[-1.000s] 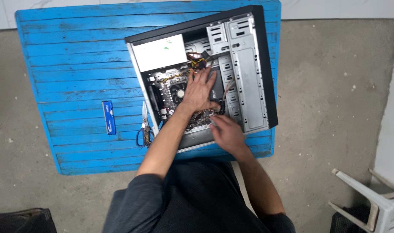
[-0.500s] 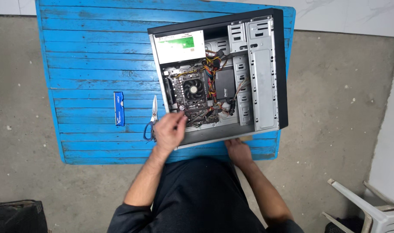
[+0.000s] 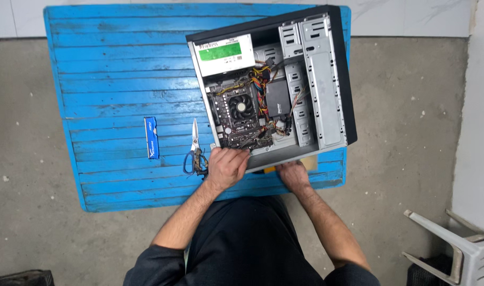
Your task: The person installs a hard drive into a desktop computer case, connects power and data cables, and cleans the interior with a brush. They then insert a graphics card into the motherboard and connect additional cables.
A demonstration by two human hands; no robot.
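Note:
An open desktop computer case lies on its side on a blue wooden table. Inside it are the motherboard with a round cooler fan, a power supply and bundled cables. My left hand curls over the case's near left corner, just right of the scissors. At the case's near edge my right hand presses against the metal, beside a small orange piece. Its fingers are tucked out of sight under the edge.
A blue memory stick lies on the table left of the scissors. The table stands on a concrete floor. A grey plastic chair is at the lower right, and a white wall runs along the right side.
Both hands have come out of the case's inside. The left drew back to the near corner by the scissors, the right to the near edge.

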